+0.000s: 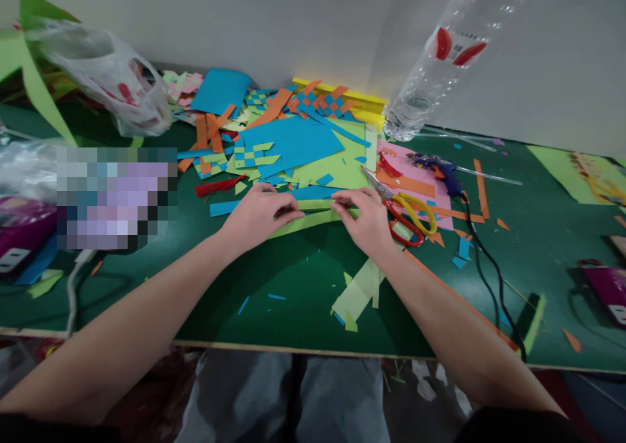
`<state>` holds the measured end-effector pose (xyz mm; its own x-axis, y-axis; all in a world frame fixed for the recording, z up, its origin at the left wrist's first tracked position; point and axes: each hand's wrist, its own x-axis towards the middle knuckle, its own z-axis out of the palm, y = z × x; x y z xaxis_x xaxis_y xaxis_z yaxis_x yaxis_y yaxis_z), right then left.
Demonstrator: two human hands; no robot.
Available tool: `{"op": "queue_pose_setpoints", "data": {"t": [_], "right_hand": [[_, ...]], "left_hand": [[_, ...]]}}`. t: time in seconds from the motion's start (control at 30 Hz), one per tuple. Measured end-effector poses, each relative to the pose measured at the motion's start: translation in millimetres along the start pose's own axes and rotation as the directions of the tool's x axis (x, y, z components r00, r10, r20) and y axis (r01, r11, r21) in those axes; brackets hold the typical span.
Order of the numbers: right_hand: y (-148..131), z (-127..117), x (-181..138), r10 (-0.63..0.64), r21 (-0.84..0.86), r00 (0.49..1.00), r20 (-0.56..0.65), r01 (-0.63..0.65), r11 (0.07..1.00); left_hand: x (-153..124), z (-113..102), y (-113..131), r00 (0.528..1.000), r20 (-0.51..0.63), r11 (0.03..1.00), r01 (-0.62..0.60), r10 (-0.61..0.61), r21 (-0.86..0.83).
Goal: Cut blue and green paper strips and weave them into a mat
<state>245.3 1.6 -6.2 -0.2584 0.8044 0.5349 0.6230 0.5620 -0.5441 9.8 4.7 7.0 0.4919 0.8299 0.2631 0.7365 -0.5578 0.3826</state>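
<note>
Both my hands rest on the green table and pinch light green paper strips lying flat between them. My left hand holds the strips' left part with fingers closed on them. Closed on the right end of the strips is my right hand. A blue strip lies just behind the green ones. Scissors with red and yellow handles lie right beside my right hand.
A heap of blue, orange and green paper pieces and woven squares fills the table's back. A clear plastic bottle leans at the back right. A blue glue gun with black cord, plastic bags and loose green strips lie around.
</note>
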Motion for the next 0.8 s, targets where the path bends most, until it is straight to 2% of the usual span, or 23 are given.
{"op": "queue_pose_setpoints", "data": {"t": [0.13,0.4,0.5,0.6,0.7,0.8], "right_hand": [[1,1,0,-0.008,0.000,1.000,0.018,0.008,1.000],[5,2,-1,0.056,-0.031,0.998,0.042,-0.055,0.998],[5,3,-1,0.050,-0.031,0.998,0.034,-0.049,0.998],[3,2,0,0.013,-0.106,1.000,-0.018,-0.014,0.994],[-3,-2,1,-0.067,-0.167,0.989,-0.129,0.045,0.985],[-10,-6,-1,-0.194,-0.131,0.957,-0.215,0.169,0.977]], "left_hand": [[-1,1,-1,0.999,0.012,0.999,-0.043,0.043,0.014],[-3,-1,3,0.998,0.011,0.997,0.065,-0.065,0.051],[-3,-1,3,0.997,0.033,0.997,0.065,-0.064,-0.029],[-2,-2,3,0.998,0.041,0.989,0.045,-0.040,-0.142],[-2,-1,5,0.999,0.034,0.960,0.034,-0.025,-0.280],[-2,-2,8,0.998,-0.018,0.910,0.050,-0.063,-0.412]]}}
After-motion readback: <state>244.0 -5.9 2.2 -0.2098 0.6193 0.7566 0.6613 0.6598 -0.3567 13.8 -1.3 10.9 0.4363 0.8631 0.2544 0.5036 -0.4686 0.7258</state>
